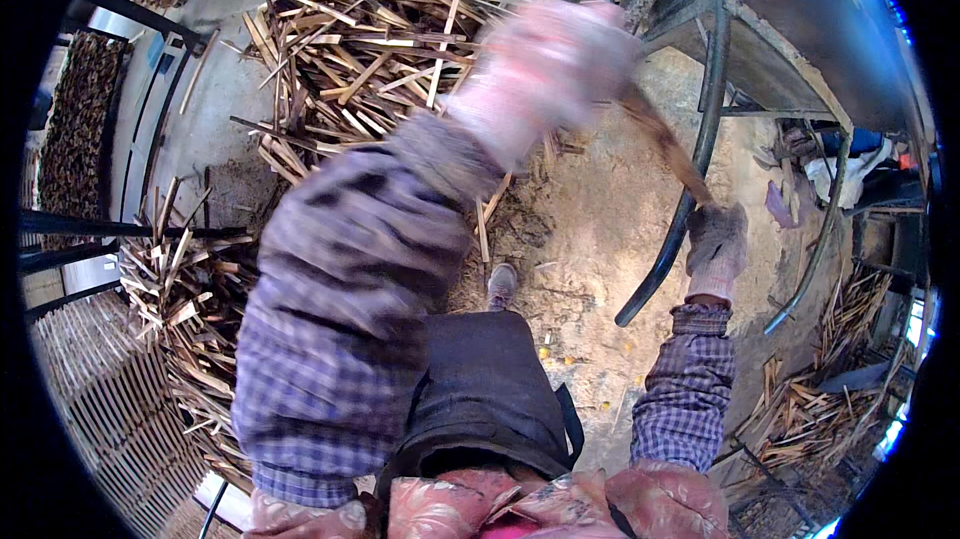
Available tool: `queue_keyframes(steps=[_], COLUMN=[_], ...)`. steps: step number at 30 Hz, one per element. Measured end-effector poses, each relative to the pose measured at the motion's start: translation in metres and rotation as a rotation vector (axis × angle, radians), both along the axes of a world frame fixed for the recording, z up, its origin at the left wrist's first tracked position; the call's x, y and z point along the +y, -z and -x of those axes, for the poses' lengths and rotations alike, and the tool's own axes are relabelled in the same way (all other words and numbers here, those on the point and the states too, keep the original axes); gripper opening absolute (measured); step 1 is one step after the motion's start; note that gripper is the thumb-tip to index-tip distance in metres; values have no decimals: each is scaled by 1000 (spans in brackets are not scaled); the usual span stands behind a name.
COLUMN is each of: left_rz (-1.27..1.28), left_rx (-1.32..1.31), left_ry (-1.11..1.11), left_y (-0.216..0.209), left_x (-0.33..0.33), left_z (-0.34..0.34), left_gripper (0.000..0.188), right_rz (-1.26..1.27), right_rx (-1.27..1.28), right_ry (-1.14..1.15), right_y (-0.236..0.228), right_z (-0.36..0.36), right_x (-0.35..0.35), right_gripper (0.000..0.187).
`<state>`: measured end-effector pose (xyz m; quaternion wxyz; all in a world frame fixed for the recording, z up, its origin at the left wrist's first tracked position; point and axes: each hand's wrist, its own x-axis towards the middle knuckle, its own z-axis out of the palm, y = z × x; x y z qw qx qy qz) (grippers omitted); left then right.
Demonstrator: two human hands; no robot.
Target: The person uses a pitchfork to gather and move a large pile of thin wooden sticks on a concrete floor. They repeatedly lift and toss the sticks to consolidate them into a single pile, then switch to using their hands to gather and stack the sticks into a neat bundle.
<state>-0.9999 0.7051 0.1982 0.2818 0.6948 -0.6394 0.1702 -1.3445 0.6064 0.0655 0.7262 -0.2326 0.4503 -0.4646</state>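
My right hand point(716, 244), in a dark-palmed glove with a pale pink cuff, is closed on the lower end of a brown wooden strip point(668, 144). The strip slants up and left, and its upper end meets my left hand point(555, 64). That hand wears a whitish-pink glove and is smeared by motion, so its fingers cannot be made out. Beside the strip hangs a dark curved metal bar point(705, 149), close to my right hand. Behind my left hand lies a big heap of thin wooden strips point(350, 49).
A metal machine body point(800, 29) stands at the upper right, with a thinner curved rod point(835, 199) below it. More loose strips point(190, 339) lie at left, others point(810, 409) at lower right. Slatted stacked wood point(110, 399) fills the far left. One shoe point(502, 284) stands on the dusty floor point(590, 269).
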Motion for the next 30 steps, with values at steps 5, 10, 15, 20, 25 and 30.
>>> queue_keyframes(steps=[5,10,15,20,25,30], left_rz=[-328,-47,-469,-669,-1412,-1201], left_rx=[-27,28,144,-228,37,-155], left_ry=[61,213,-23,243,-125,-417], left_y=[-16,-7,-20,-10,-99,-60], left_x=[-50,-35,49,229,272,263], left_z=[-6,-16,-25,-16,18,33], left_gripper=[19,4,24,11,15,17], right_rz=[269,53,-119,-131,37,65], right_rx=[231,293,427,614,892,1033], right_ry=[-62,-74,-215,-473,-960,-1189], right_y=[-26,22,52,114,149,207], right_z=[-60,-78,-103,-90,-142,-152], right_x=[62,137,197,226,257,243], right_gripper=[29,35,47,56,64,78])
